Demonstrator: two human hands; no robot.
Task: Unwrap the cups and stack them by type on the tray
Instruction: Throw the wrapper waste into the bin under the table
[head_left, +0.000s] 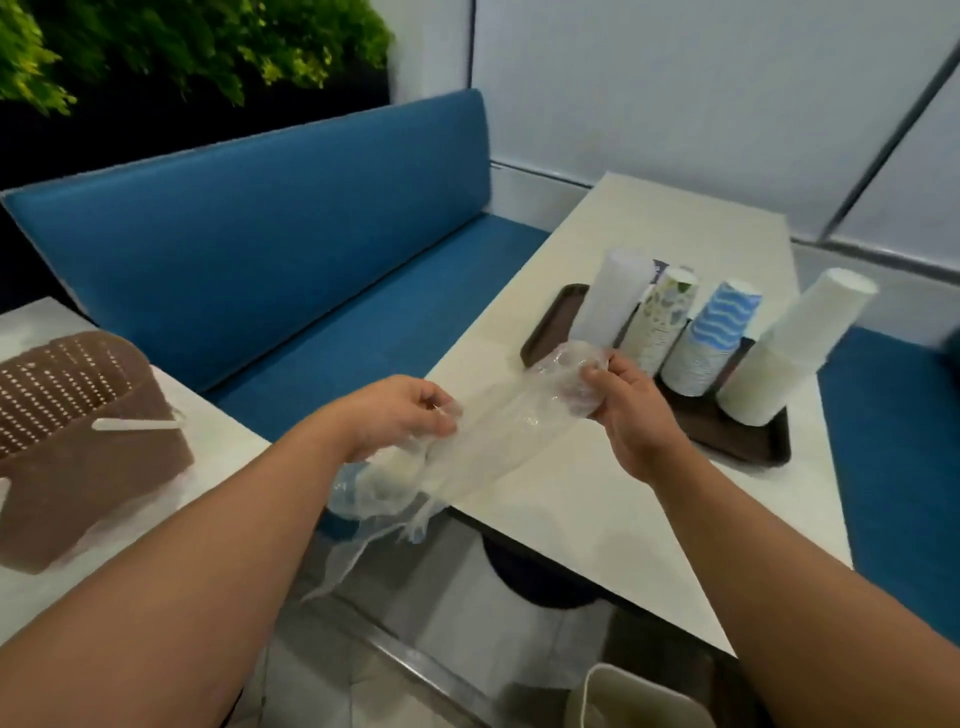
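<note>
A dark brown tray (737, 436) lies on the white table (597, 499) and carries several upside-down cup stacks: a translucent plastic stack (613, 296), a leaf-patterned stack (660, 319), a blue wave-striped stack (711, 338) and a plain white stack (800, 343). Between my hands stretches a clear plastic wrapper (509, 421), empty and crumpled. My left hand (400, 415) grips its lower end, where loose plastic hangs down past the table edge. My right hand (623, 400) pinches the upper end, just in front of the tray.
A blue bench seat (291, 249) runs behind the gap between two tables. A brown perforated basket (78, 436) sits on the left table. A pale bin (634, 701) stands on the floor below. Green plants fill the upper left.
</note>
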